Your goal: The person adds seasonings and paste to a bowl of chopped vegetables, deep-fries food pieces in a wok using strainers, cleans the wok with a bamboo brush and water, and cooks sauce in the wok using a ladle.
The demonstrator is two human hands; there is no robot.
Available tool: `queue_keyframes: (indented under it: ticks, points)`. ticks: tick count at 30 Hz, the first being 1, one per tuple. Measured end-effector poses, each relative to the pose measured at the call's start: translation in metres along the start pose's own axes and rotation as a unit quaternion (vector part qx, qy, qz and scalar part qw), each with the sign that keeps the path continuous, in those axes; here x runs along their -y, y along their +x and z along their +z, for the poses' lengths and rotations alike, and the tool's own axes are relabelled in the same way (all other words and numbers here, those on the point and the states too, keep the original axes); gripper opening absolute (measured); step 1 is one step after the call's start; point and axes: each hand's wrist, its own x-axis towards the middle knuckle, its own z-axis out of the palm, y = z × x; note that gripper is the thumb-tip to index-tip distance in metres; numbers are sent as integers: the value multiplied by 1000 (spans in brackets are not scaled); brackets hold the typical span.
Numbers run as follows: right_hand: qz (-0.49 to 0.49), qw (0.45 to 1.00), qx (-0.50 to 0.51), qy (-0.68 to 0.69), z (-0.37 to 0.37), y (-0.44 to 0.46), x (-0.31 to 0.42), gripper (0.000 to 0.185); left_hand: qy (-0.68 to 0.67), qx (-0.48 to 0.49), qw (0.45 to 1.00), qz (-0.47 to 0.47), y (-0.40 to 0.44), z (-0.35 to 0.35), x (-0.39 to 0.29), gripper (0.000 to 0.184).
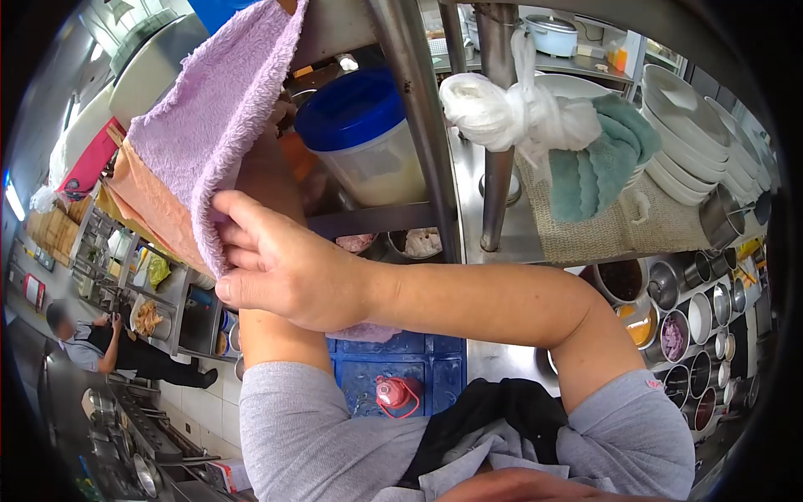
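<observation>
My right hand (280, 263) reaches across to the left, its fingers and thumb closed on the lower edge of a fluffy purple cloth (209, 109). My left forearm runs upward beneath it and passes behind the cloth. Only a small part of my left hand (283, 110) shows between the cloth and a clear container with a blue lid (355, 109); its fingers are hidden. An orange cloth (150, 197) hangs below and to the left of the purple one.
Metal posts (499, 125) stand ahead, one with a knotted white cloth (519, 113) and green cloth (602, 155). White plates (686, 125) and food pots (636, 322) are right. A red-capped bottle (396, 391) stands below. Another person (100, 339) stands far left.
</observation>
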Motion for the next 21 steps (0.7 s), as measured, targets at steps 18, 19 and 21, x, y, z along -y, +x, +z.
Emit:
queue_keyframes:
  ticks: [18, 19, 21]
  points:
    - [44, 996, -54, -57, -1, -28, 30, 72, 116, -39, 991, 48, 10, 15, 16, 49]
    - [68, 989, -72, -110, 2, -37, 41, 73, 123, -44, 990, 53, 10, 17, 16, 49]
    - [96, 977, -95, -165, 4, -52, 60, 73, 139, -51, 987, 66, 10, 17, 15, 50]
